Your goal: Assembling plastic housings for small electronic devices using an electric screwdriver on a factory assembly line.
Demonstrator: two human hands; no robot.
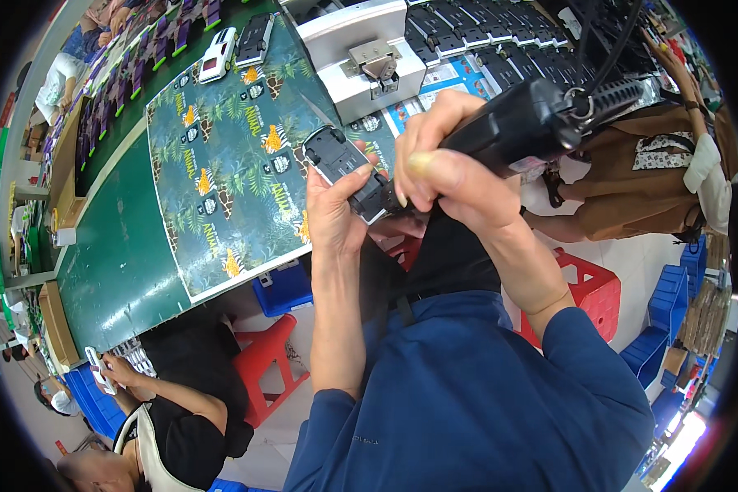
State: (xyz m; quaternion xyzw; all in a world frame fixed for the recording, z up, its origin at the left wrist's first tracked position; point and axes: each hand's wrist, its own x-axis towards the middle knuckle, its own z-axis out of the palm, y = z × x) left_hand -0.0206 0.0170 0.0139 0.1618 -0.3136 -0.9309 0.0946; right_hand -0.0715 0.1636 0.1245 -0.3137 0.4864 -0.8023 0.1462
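My left hand (334, 215) is closed around a toy car (334, 154), which is turned so its black underside faces up. The thumb lies across the chassis. A black power screwdriver (512, 123) is gripped in my right hand (459, 168), its body tilted and a cord at its back end. Its front end points down at the near end of the car's underside. My right fingers hide the tip, so I cannot tell if it touches the car. Both hands are just off the near edge of a jungle-patterned sheet (230, 176).
A grey metal fixture (361, 57) stands beyond my hands. Behind it lie rows of upturned toy cars (459, 33). A white toy car (219, 56) and a dark upturned one (255, 39) sit at the far left. Co-workers are at lower left and right. Red stools (590, 295) stand nearby.
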